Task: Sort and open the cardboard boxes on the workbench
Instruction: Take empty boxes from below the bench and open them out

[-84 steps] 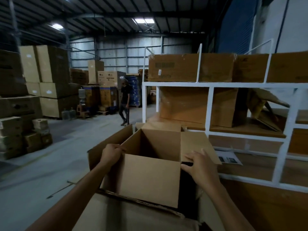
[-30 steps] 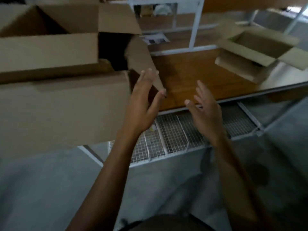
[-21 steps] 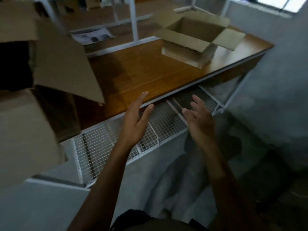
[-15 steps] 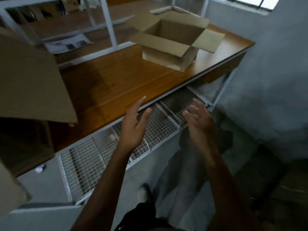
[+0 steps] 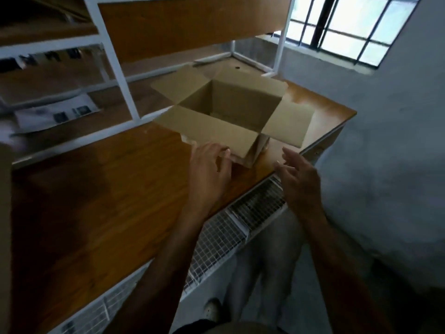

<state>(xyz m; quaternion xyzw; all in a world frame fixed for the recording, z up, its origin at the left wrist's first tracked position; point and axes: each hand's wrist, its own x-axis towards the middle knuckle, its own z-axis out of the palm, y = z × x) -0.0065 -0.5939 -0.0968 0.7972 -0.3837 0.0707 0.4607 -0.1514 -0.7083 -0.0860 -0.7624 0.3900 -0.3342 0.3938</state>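
Plain brown cardboard box [image 5: 216, 127], four flaps splayed, sits just ahead of left hand [image 5: 209, 171], fingers relaxed; right hand [image 5: 299, 182] loosely spread.

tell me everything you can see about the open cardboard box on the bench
The cardboard box is plain brown board, upright, looks empty, with all four top flaps folded outward. It stands near the right end of the wooden workbench, turned cornerwise. The left hand is at its near flap, contact unclear; the right hand is apart.

A printed sheet [image 5: 57, 114] lies behind a white shelf frame [image 5: 120, 75], near a barred window [image 5: 342, 25] set in a grey wall [image 5: 397, 141].
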